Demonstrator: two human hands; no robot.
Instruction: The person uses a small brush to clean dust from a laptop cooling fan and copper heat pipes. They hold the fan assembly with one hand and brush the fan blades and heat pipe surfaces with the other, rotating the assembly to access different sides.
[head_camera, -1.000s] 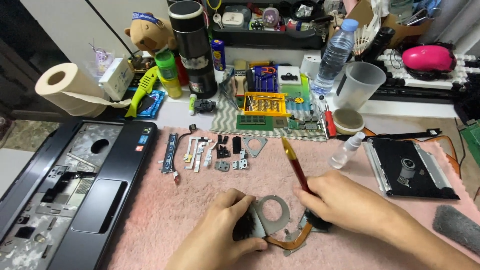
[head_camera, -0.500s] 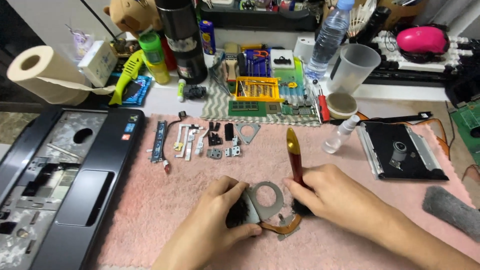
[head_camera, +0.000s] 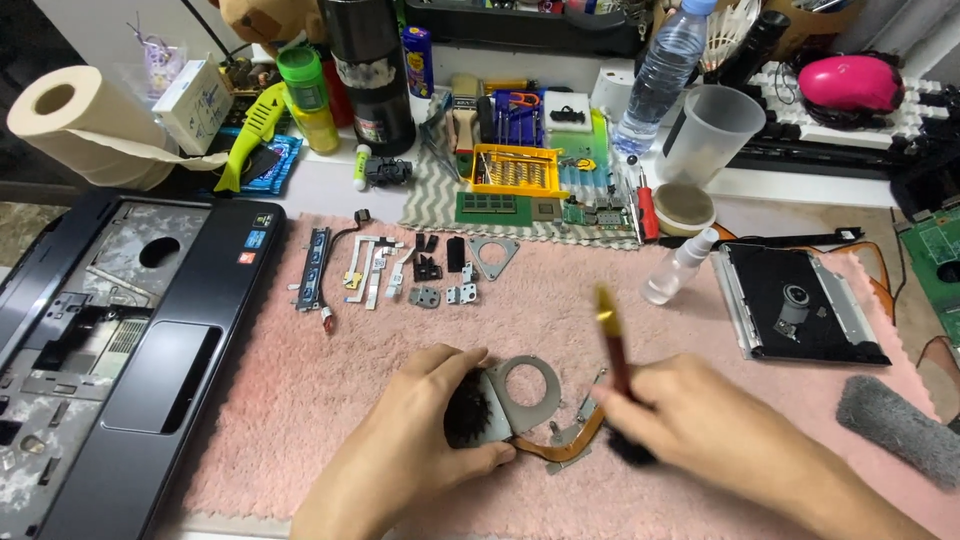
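My left hand (head_camera: 415, 445) grips a laptop cooling fan (head_camera: 505, 400), a grey metal housing with a round hole, a black rotor and a copper heat pipe (head_camera: 565, 445), and steadies it on the pink towel (head_camera: 300, 400). My right hand (head_camera: 690, 425) holds a brush (head_camera: 615, 350) with a dark red handle and yellow tip. The handle points up and is blurred; the dark bristles sit low beside the heat pipe, just right of the fan.
A laptop palmrest shell (head_camera: 110, 340) lies at left. Small brackets, cables and hinges (head_camera: 400, 270) line the towel's far side. An optical drive (head_camera: 800, 305) and spray bottle (head_camera: 680, 270) are at right, a grey cloth (head_camera: 895, 425) beyond. Screwdriver kit (head_camera: 515, 170), cup, water bottle and paper roll stand behind.
The brush handle has swung left to right and back in my right hand over the fan. My left hand stays on the fan. The camera view has shifted closer and slightly down.
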